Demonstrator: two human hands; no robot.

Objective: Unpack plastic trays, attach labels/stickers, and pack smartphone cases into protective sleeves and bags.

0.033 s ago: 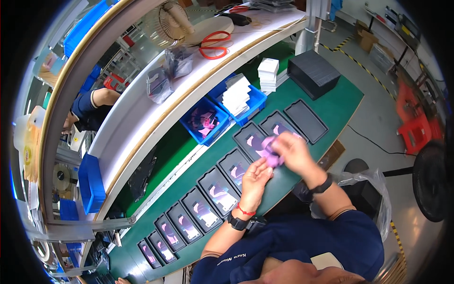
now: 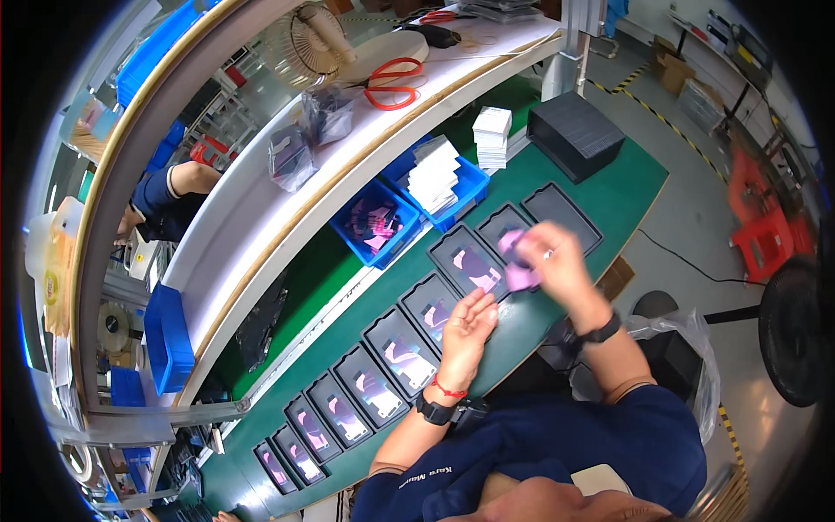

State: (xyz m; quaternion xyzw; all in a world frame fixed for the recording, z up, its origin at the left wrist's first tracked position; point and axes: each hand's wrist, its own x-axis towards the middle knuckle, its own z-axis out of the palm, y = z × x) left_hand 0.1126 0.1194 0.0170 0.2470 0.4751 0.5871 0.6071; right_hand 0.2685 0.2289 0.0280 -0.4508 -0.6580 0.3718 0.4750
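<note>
My right hand (image 2: 561, 265) pinches a small pink-purple piece (image 2: 520, 271) with a dark area, blurred by motion; its kind is unclear. It hangs over the near ends of the upper trays. Below and to the left, my left hand (image 2: 470, 326) is palm up, its fingers loosely apart and holding nothing, beside a black tray (image 2: 437, 271). Several such shallow trays run in a slanting row along the green table (image 2: 513, 339), most with a pink-and-dark printed piece inside. The last tray (image 2: 565, 217) at the upper right holds no such piece.
Behind the row stand a blue bin of pink pieces (image 2: 404, 248) and a blue bin (image 2: 477, 193) with white cards (image 2: 433, 178). A stack of white cards (image 2: 492, 130) and a black tray stack (image 2: 574, 130) stand further right. Red-handled scissors (image 2: 393, 84) lie on the shelf.
My right hand has moved up and right with the pink-purple piece, away from my left hand. The left fingers, which were touching the piece, are now free of it.
</note>
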